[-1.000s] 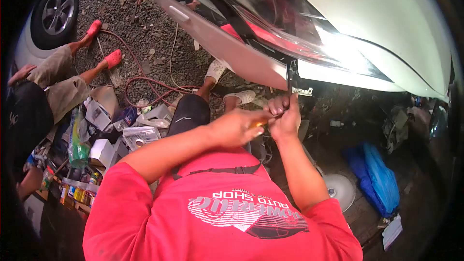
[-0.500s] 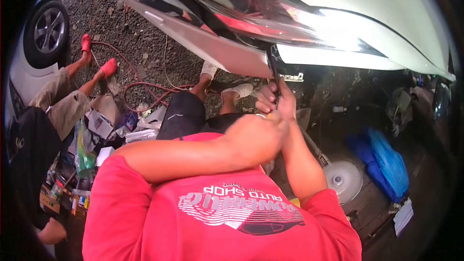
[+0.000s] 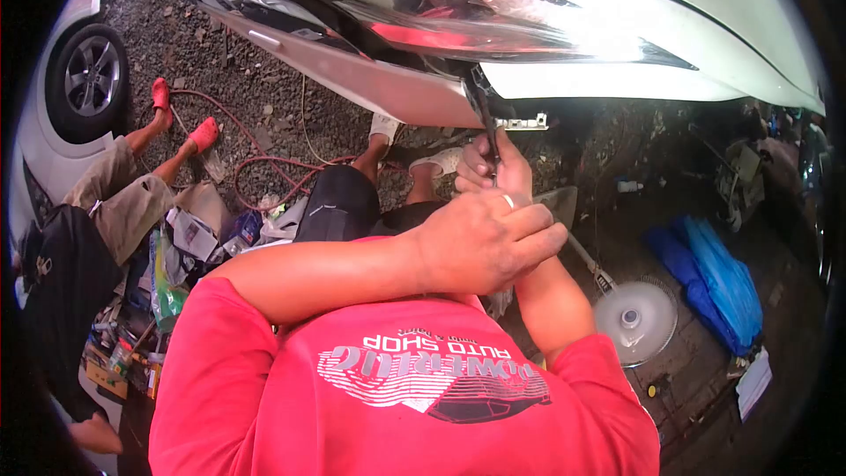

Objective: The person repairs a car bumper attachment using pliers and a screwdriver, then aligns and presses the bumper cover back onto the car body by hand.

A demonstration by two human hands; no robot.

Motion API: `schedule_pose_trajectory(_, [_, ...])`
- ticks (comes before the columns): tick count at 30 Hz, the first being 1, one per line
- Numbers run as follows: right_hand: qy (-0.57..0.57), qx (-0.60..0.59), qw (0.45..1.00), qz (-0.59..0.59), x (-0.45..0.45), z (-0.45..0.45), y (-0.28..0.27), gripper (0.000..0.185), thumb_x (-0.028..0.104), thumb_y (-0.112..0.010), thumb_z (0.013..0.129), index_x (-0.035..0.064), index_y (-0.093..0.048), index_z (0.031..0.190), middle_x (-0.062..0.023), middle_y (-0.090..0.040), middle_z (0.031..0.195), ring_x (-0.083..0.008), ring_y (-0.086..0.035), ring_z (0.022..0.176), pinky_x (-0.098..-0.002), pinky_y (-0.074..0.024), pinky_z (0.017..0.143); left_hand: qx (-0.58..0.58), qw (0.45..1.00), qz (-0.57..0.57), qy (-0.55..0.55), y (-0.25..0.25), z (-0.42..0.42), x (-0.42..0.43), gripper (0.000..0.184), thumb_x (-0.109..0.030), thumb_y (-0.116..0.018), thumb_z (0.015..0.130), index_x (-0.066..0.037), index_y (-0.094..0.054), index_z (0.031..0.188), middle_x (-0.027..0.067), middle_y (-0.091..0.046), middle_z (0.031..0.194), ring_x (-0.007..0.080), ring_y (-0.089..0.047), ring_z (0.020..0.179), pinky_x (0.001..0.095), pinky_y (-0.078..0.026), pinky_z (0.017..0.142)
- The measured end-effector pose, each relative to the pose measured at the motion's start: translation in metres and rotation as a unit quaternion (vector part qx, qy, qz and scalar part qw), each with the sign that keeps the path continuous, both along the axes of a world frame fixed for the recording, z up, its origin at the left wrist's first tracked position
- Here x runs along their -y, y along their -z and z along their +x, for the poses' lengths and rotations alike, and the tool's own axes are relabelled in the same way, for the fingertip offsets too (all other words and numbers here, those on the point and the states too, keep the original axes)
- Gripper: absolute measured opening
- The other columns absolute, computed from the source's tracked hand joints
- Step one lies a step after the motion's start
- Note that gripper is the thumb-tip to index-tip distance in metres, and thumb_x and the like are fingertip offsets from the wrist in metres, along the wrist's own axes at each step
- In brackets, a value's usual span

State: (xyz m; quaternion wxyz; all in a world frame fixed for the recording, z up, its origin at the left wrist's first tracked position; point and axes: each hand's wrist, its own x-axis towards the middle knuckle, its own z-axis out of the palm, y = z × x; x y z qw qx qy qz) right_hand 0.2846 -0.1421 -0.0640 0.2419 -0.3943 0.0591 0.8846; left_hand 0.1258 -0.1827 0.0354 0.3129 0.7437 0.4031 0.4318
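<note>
My left hand (image 3: 493,234), a ring on one finger, is closed below my right hand. What looks like a screwdriver (image 3: 495,154) stands between the two; its handle is hidden inside the left fist. Above it, my right hand (image 3: 502,167) has its thumb and fingers closed round the slim dark shaft. The shaft points up at the black edge piece (image 3: 478,92) at the end of the white car's bumper (image 3: 388,92), beneath the headlight (image 3: 441,26). A small white bracket (image 3: 526,122) sticks out just right of my right fingertips.
A fan (image 3: 643,335) stands low at my right, near a blue plastic bundle (image 3: 709,278). One person's legs in white clogs (image 3: 438,161) are beyond my arms. At far left sits another person in red clogs (image 3: 204,132), by scattered tools and a red hose (image 3: 256,159).
The view has shifted slightly, and the car sits a little higher. My left hand has turned, its back and fingers now showing clearly. The yellowish bit glimpsed by it earlier is hidden.
</note>
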Motion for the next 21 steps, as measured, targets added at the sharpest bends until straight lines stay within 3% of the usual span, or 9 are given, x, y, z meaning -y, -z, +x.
schedule_pose_trajectory(4, [0.097, 0.096, 0.99, -0.045, 0.012, -0.027, -0.016, 0.044, 0.052, -0.058, 0.109, 0.0135, -0.048, 0.09, 0.0019, -0.036, 0.066, -0.014, -0.039, 0.058, -0.0302, -0.0362, 0.054, -0.046, 0.998, -0.039, 0.005, -0.015, -0.017, -0.011, 0.038, -0.015, -0.079, 0.076, -0.01, -0.072, 0.112, 0.006, -0.067, 0.096, 0.0231, -0.068, 0.074, 0.0362, -0.055, 0.062])
schedule_pose_trajectory(7, [0.123, -0.01, 0.99, -0.061, 0.015, -0.033, -0.014, 0.043, 0.05, -0.059, 0.109, 0.0151, -0.044, 0.088, 0.0041, -0.034, 0.066, -0.0139, -0.037, 0.058, -0.0299, -0.0365, 0.057, -0.079, 0.995, -0.06, -0.001, -0.028, -0.018, -0.017, 0.033, -0.017, -0.079, 0.08, -0.011, -0.072, 0.111, 0.0066, -0.065, 0.09, 0.025, -0.069, 0.072, 0.0383, -0.056, 0.061])
schedule_pose_trajectory(8, [0.1, -0.017, 0.994, -0.043, 0.016, -0.033, -0.011, 0.04, 0.048, -0.043, 0.116, 0.017, -0.043, 0.09, 0.0053, -0.031, 0.064, -0.0135, -0.034, 0.059, -0.0324, -0.0375, 0.06, -0.098, 0.993, -0.067, 0.024, -0.035, -0.015, -0.021, 0.031, -0.018, -0.079, 0.08, -0.011, -0.072, 0.109, 0.0058, -0.064, 0.086, 0.0261, -0.069, 0.07, 0.0394, -0.056, 0.06])
schedule_pose_trajectory(9, [0.109, -0.022, 0.993, -0.043, 0.017, -0.034, -0.009, 0.04, 0.048, -0.043, 0.116, 0.017, -0.043, 0.09, 0.0053, -0.031, 0.064, -0.0135, -0.034, 0.059, -0.0324, -0.0375, 0.06, -0.117, 0.989, -0.074, 0.05, -0.038, -0.011, -0.025, 0.029, -0.018, -0.08, 0.08, -0.012, -0.072, 0.107, 0.0049, -0.062, 0.082, 0.0272, -0.069, 0.069, 0.0405, -0.056, 0.059])
schedule_pose_trajectory(10, [0.086, 0.124, 0.988, -0.04, 0.016, -0.039, -0.009, 0.041, 0.048, -0.044, 0.116, 0.0168, -0.044, 0.09, 0.0053, -0.031, 0.064, -0.0129, -0.034, 0.058, -0.0315, -0.0364, 0.059, -0.123, 0.988, -0.071, 0.056, -0.037, -0.004, -0.028, 0.029, -0.018, -0.08, 0.08, -0.012, -0.072, 0.107, 0.0049, -0.062, 0.082, 0.0272, -0.069, 0.069, 0.0405, -0.056, 0.059])
schedule_pose_trajectory(12, [0.064, 0.261, 0.962, -0.043, 0.014, -0.039, -0.004, 0.041, 0.048, -0.044, 0.116, 0.0167, -0.044, 0.089, 0.0052, -0.031, 0.064, -0.0124, -0.033, 0.058, -0.0307, -0.0353, 0.057, -0.147, 0.986, -0.043, 0.07, -0.034, 0.011, -0.034, 0.018, -0.019, -0.078, 0.083, -0.011, -0.068, 0.096, 0.0049, -0.061, 0.077, 0.0292, -0.069, 0.066, 0.0424, -0.056, 0.057])
schedule_pose_trajectory(15, [0.066, 0.022, 0.997, -0.046, 0.015, -0.02, 0.008, 0.04, 0.047, -0.046, 0.115, 0.0134, -0.052, 0.094, 0.0023, -0.04, 0.068, -0.0139, -0.04, 0.059, -0.0293, -0.0385, 0.057, -0.179, 0.982, -0.032, 0.049, -0.036, 0.048, -0.043, 0.016, -0.021, -0.075, 0.086, -0.011, -0.064, 0.09, 0.0067, -0.061, 0.076, 0.0302, -0.07, 0.067, 0.0452, -0.056, 0.057])
schedule_pose_trajectory(18, [0.059, -0.223, 0.973, -0.023, 0.003, -0.004, 0.021, 0.04, 0.046, -0.049, 0.115, 0.0101, -0.059, 0.099, -0.0006, -0.05, 0.072, -0.0154, -0.047, 0.061, -0.028, -0.0417, 0.057, -0.174, 0.984, -0.025, 0.039, -0.036, 0.077, -0.067, 0.017, -0.021, -0.072, 0.09, -0.009, -0.061, 0.086, 0.0083, -0.063, 0.076, 0.0331, -0.07, 0.069, 0.0462, -0.057, 0.059])
schedule_pose_trajectory(21, [0.089, -0.168, 0.982, 0.005, -0.003, -0.005, 0.024, 0.039, 0.044, -0.048, 0.115, 0.008, -0.061, 0.103, -0.0035, -0.054, 0.078, -0.0174, -0.05, 0.068, -0.0303, -0.0435, 0.063, -0.184, 0.982, -0.01, 0.034, -0.027, 0.09, -0.079, 0.012, -0.02, -0.072, 0.09, -0.01, -0.066, 0.09, 0.008, -0.068, 0.081, 0.0351, -0.07, 0.07, 0.0461, -0.058, 0.061])
